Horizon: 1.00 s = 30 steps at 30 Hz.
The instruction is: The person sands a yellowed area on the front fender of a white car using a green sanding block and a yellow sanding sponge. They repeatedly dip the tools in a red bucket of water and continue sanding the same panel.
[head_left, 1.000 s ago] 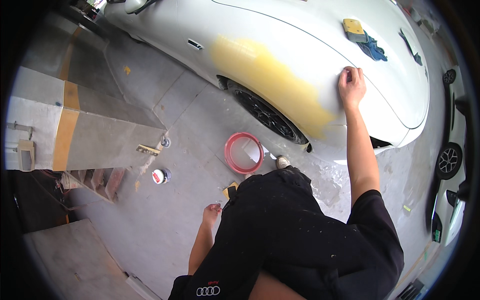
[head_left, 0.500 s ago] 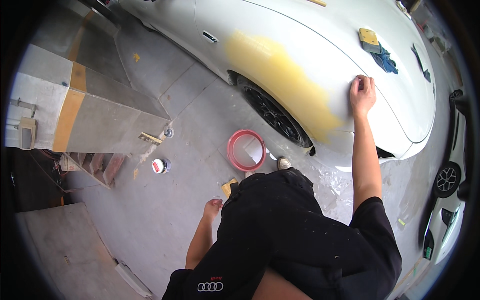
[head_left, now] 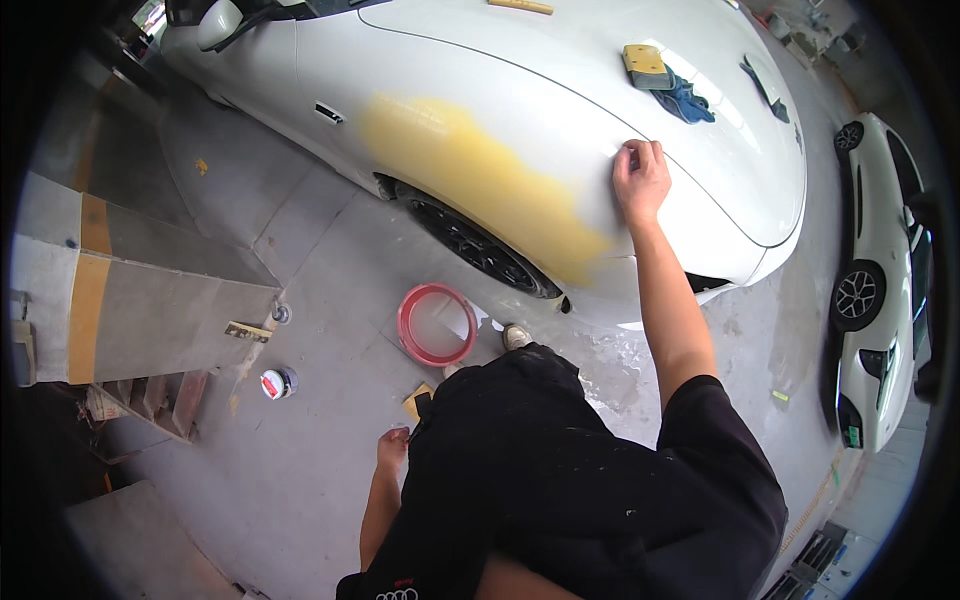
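My right hand (head_left: 640,180) is on the white car's front fender (head_left: 620,227), just below the hood seam and beside a yellow sanded patch (head_left: 470,170). Its fingers are curled, and what they may hold is hidden. My left hand (head_left: 392,445) hangs low at my hip with fingers curled, its contents unclear. On the hood rest a yellow-and-grey block (head_left: 645,62), a blue cloth (head_left: 685,98) and a tan stick (head_left: 520,6). A red basin of cloudy water (head_left: 407,328) stands on the floor near my shoes, with a yellow pad (head_left: 412,405) nearby.
A concrete pillar with an orange stripe (head_left: 170,310) stands at the left, with a small tub (head_left: 278,382) near it and pinkish steps (head_left: 160,405) behind. The front wheel (head_left: 465,240) is beside the basin. Another white car (head_left: 870,370) lines the right.
The whole view has shifted, so the car and basin sit further left in the picture. My right hand stays at about the same spot on the fender; my left hand remains low.
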{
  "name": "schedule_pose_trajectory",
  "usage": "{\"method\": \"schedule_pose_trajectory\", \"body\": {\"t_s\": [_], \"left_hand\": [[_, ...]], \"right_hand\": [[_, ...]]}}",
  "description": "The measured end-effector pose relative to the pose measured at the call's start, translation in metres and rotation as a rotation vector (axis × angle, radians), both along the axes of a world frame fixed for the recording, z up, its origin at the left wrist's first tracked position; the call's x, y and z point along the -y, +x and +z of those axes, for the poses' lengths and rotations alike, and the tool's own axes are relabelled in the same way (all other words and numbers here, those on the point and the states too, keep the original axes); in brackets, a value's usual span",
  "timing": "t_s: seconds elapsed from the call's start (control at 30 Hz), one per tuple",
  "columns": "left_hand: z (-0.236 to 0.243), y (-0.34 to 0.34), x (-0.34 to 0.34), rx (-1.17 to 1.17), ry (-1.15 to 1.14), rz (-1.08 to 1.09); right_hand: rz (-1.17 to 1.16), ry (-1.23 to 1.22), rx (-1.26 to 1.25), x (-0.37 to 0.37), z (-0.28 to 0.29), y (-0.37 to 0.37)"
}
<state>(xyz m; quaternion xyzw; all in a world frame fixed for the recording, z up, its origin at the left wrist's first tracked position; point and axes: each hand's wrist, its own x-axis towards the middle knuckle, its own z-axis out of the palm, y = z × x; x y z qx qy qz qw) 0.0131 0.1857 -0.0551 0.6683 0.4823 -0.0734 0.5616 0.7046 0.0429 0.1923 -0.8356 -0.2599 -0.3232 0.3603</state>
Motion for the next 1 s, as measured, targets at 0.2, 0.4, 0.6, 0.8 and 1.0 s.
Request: {"method": "schedule_pose_trajectory", "body": {"t_s": [0.2, 0.4, 0.6, 0.8, 1.0], "left_hand": [[0.011, 0.018, 0.000, -0.069, 0.049, 0.010], [0.021, 0.039, 0.008, -0.047, -0.164, 0.350], [0.008, 0.042, 0.007, -0.004, -0.121, 0.361], [-0.013, 0.021, 0.013, 0.046, -0.111, 0.392], [-0.028, -0.005, 0.024, -0.056, -0.135, 0.472]], "right_hand": [[0.000, -0.007, 0.020, -0.002, 0.003, 0.002], [-0.010, -0.015, 0.067, -0.004, 0.001, 0.004], [-0.012, -0.016, 0.027, -0.002, -0.001, 0.006], [0.014, -0.045, 0.021, 0.001, -0.004, 0.012], [0.021, 0.055, -0.299, 0.008, 0.010, 0.062]]}}
